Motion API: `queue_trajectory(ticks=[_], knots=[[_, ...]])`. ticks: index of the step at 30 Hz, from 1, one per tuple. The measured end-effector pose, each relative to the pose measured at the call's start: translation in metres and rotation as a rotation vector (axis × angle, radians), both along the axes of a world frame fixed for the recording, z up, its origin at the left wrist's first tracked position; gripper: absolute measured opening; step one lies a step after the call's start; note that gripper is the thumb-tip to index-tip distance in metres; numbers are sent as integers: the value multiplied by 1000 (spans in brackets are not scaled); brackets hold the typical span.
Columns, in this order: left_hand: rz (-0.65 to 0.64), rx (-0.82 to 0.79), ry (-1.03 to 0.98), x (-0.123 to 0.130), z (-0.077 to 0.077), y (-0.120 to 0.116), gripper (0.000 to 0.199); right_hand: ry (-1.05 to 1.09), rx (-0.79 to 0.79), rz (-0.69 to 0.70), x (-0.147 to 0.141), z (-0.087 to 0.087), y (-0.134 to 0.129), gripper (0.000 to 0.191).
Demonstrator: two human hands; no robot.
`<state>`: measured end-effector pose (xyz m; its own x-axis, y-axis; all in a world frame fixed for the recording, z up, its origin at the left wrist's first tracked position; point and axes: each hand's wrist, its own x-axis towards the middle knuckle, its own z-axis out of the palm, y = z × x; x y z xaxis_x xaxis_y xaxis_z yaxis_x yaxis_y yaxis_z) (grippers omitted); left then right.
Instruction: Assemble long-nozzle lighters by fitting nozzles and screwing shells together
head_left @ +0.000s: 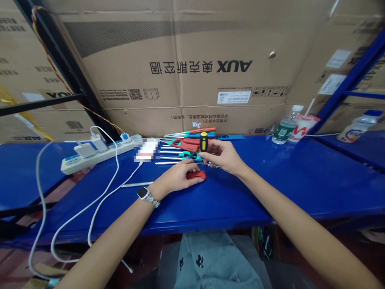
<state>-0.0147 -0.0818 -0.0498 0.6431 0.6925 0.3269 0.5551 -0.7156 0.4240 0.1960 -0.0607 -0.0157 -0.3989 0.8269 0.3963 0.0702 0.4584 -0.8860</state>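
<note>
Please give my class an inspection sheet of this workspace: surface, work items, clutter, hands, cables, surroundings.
Surface: glossy blue table.
Work items: red lighter near the middle; screwdriver upright over its end, tip contact unclear; more lighters heaped behind.
Clutter: green-labelled bottle and cup with a straw, right; power strip and phone-like item, blurred, left.
Hands: left hand holds the red lighter; right hand holds the screwdriver.
Cables: white cables loop across the table's left part and past its front edge.
Surroundings: cardboard boxes behind; dark metal post, left.

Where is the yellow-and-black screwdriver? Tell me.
Just right of the head view's centre, the screwdriver stands upright in the right hand, above the red plastic handle.
</note>
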Motion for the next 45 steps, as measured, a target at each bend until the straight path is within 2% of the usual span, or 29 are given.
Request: queue_trajectory(ticks=[3,7,10,12,14,16,19,21,25,27,33,37,39,41,45], knots=[[-3,-3,5,0,-1,-1,29,-58,-8,94,4,1,1,27],[14,-1,-89,-1,6,-1,34,-82,51,117,5,-2,2,26],[54,12,-415,3,29,1,39,-84,67,136,5,-3,3,28],[52,-46,-615,8,49,5,38,-92,57,150,5,-1,2,27],[-20,-145,-619,16,66,9,37,-94,54,148,6,1,0,24],[-66,-216,-636,25,73,13,36,-92,66,132,6,0,-1,23],[-73,-262,-723,34,69,18,34,-80,89,70,3,-5,-4,23],[-58,-238,-787,38,64,19,31,-33,90,-28,-3,-10,-5,29],[-74,-197,-858,43,57,20,25,83,12,-164,-12,-16,-6,38],[-82,-206,-872,44,55,22,26,94,-23,-129,-12,-16,-5,40],[-19,-189,-914,45,51,26,36,-2,-86,110,-3,-5,-1,37],[-98,-230,-815,39,53,23,38,-43,-57,166,1,-1,-1,33],[-105,-230,-782,36,54,22,38,-75,-51,178,2,0,-2,31],[-54,-206,-788,36,54,21,36,-75,-41,164,0,-2,-5,30],[22,-132,-912,41,53,23,35,53,-28,19,-12,-9,-9,32]])
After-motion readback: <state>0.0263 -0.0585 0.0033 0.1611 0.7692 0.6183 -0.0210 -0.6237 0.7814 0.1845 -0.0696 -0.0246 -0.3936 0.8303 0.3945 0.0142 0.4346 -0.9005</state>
